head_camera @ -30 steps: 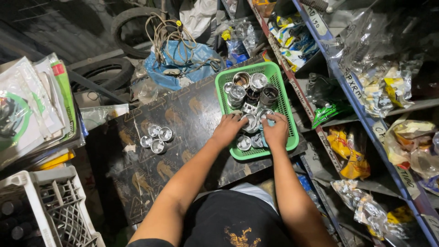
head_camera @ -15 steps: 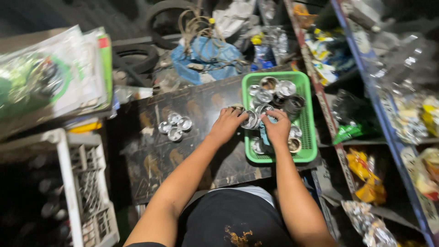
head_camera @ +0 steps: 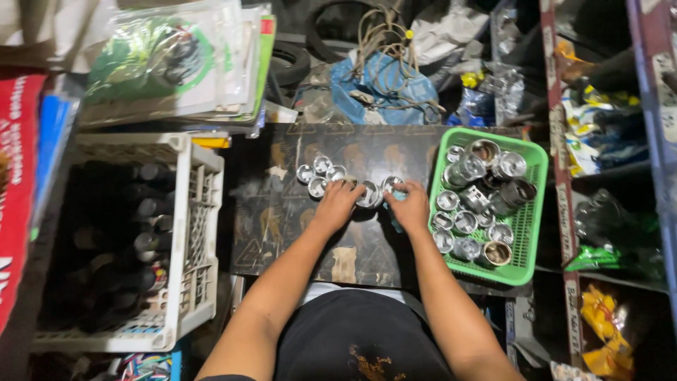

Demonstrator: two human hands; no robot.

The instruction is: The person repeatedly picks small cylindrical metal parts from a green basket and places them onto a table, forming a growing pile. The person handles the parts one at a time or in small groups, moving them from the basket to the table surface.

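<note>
We see two shiny metal cups [head_camera: 379,192] on the dark tabletop [head_camera: 282,219], between both hands. Our left hand [head_camera: 340,201] curls its grip on one, our right hand [head_camera: 410,203] on the other. More cups [head_camera: 321,175] sit just left; a green basket [head_camera: 530,212] borders the right, a white crate [head_camera: 201,233] the left edge.

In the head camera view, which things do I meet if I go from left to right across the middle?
White crate → small group of metal cups → left hand → right hand → green basket → shelves.
</note>
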